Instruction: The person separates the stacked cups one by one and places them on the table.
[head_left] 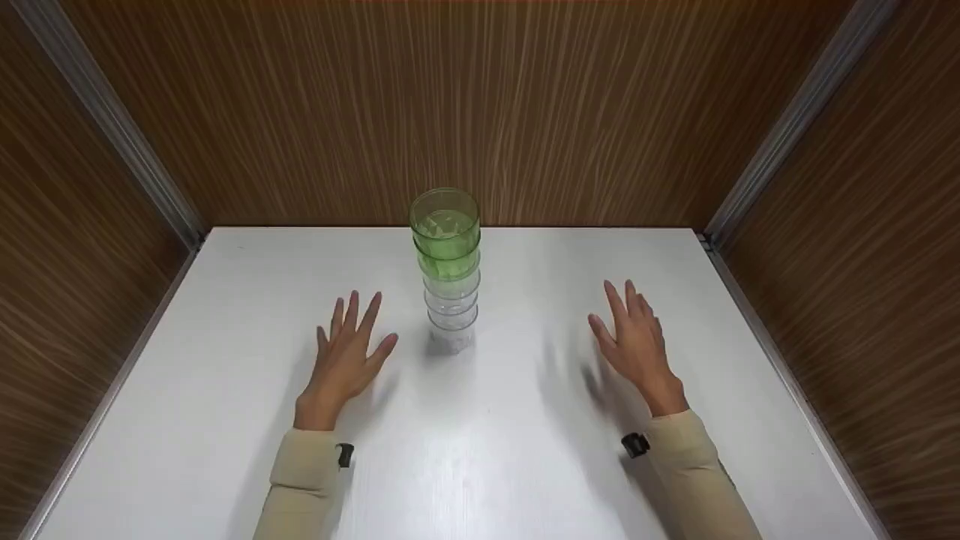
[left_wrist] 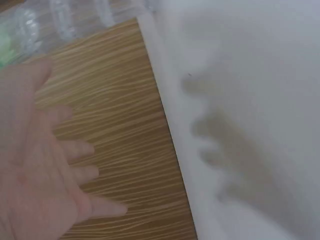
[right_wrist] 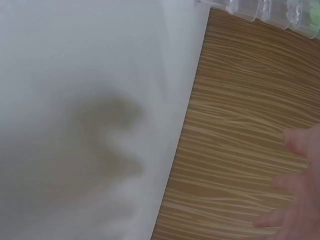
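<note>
Both grips released, left hand [head_left: 346, 358] and right hand [head_left: 636, 341] hovering flat over desk [head_left: 225, 360], flanking nested cup stack [head_left: 448, 270], untouched.

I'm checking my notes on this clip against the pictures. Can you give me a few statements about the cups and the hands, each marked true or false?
1. The stack of cups stands upright on the white table. True.
2. The left hand grips the stack. False: its fingers are spread and it holds nothing, apart from the cups.
3. The green cups are at the top of the stack and the clear ones below. True.
4. The right hand holds one clear cup. False: it is open and empty, to the right of the stack.
5. The stack stands between the two hands. True.
</note>
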